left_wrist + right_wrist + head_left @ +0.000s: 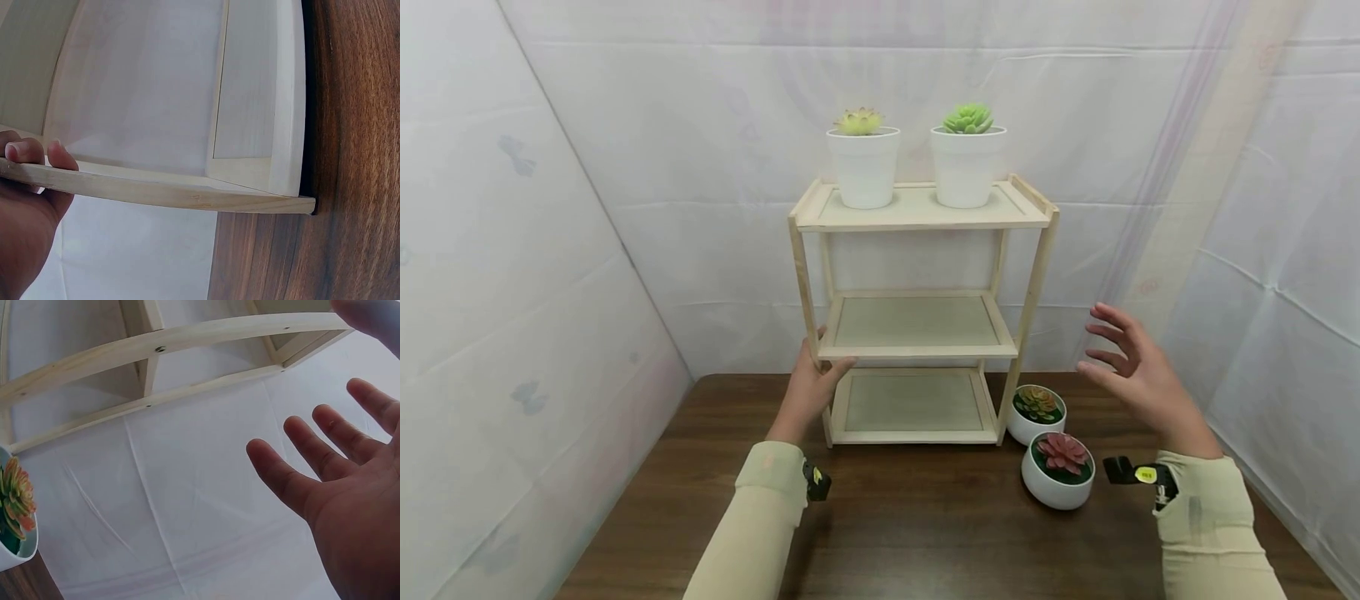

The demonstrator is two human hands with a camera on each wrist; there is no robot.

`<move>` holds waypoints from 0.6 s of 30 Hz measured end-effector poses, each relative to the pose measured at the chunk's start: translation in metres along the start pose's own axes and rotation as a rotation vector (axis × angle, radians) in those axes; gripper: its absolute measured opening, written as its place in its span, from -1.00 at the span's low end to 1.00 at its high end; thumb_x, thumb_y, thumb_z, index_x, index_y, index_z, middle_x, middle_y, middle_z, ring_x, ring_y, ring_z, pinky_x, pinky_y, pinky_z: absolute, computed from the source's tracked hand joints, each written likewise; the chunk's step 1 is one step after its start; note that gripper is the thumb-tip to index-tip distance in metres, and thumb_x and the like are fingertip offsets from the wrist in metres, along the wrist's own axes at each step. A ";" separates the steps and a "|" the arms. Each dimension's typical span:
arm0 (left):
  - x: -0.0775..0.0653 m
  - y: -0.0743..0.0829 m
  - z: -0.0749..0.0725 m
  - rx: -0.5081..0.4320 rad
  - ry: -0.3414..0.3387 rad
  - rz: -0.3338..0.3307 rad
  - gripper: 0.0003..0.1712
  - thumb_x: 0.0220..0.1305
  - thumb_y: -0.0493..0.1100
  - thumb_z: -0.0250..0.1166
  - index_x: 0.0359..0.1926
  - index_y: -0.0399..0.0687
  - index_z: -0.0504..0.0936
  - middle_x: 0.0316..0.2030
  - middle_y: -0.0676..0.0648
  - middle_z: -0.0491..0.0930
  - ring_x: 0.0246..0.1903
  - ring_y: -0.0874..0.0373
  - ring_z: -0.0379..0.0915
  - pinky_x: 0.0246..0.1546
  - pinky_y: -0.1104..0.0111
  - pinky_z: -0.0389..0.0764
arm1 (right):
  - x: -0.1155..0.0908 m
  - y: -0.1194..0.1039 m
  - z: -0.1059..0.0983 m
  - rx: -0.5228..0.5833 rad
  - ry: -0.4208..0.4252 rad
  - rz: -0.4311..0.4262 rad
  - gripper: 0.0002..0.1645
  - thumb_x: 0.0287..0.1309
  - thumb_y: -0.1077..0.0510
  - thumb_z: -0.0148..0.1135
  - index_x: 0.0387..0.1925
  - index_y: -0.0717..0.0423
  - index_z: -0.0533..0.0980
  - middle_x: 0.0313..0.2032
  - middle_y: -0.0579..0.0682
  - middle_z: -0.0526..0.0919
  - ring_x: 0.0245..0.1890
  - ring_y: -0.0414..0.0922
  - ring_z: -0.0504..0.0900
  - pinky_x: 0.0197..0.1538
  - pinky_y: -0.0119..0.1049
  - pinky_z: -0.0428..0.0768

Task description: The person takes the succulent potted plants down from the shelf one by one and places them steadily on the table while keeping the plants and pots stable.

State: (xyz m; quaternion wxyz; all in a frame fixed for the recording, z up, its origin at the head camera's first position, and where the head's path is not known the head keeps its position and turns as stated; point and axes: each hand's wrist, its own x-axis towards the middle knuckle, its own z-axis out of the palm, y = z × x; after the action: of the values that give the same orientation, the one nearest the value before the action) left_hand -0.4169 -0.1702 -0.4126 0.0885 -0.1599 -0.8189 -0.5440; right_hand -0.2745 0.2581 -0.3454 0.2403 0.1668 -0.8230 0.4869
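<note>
Left hand: in the middle of the head view, the left hand [805,393] grips the left front post of a three-tier rack of pale wood [917,353], about level with the middle shelf; the left wrist view shows fingertips curled over that post.
Reason for the grip: probably to steady the rack, whose top carries weight.
Right hand: raised at the right of the frame, the right hand [1141,379] has its fingers spread and thumb apart, holding nothing and well apart from the rack.
Rack: it stands upright at centre frame on a dark brown wood-grain worktop [932,533].
Top shelf: at upper centre, a tall white tapered pot with a yellow-green succulent [865,171] and a matching white pot with a bright green succulent [967,171] stand apart, likely spaced for balance.
Low planters: right of the rack, a round white bowl with an orange-green succulent [1037,408] sits behind a round white bowl with a dark red succulent [1059,473].
In the way: the rear bowl crowds the right front post; whether they touch cannot be told.
Backdrop: wrinkled white sheeting [715,150] closes off the back and sides.
</note>
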 end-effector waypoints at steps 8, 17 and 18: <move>0.000 -0.002 0.001 -0.014 -0.006 0.001 0.13 0.08 0.38 0.29 0.50 0.08 -0.04 0.40 -0.16 0.22 0.36 -0.04 0.25 0.30 0.02 0.38 | 0.003 -0.006 0.001 0.002 0.019 0.004 0.02 0.07 0.47 0.30 0.47 -0.05 0.07 0.39 -0.12 0.21 0.24 -0.37 0.33 0.05 -0.71 0.47; -0.002 0.002 0.000 0.014 -0.005 -0.006 0.12 0.09 0.39 0.28 0.50 0.08 -0.05 0.41 -0.17 0.21 0.35 -0.06 0.27 0.28 0.01 0.41 | 0.010 -0.010 0.003 0.057 0.023 -0.030 0.00 0.09 0.51 0.25 0.47 -0.03 0.07 0.41 -0.07 0.18 0.27 -0.34 0.32 0.06 -0.67 0.49; -0.002 0.002 0.000 0.014 -0.005 -0.006 0.12 0.09 0.39 0.28 0.50 0.07 -0.05 0.41 -0.17 0.21 0.35 -0.06 0.27 0.29 0.02 0.40 | 0.010 -0.010 0.003 0.063 0.023 -0.033 0.00 0.09 0.51 0.25 0.47 -0.03 0.08 0.41 -0.07 0.18 0.27 -0.34 0.32 0.06 -0.67 0.50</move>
State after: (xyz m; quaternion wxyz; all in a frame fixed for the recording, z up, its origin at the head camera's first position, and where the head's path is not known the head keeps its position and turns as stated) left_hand -0.4145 -0.1698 -0.4108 0.0859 -0.1584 -0.8234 -0.5381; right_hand -0.2787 0.2499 -0.3335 0.2525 0.1822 -0.8014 0.5106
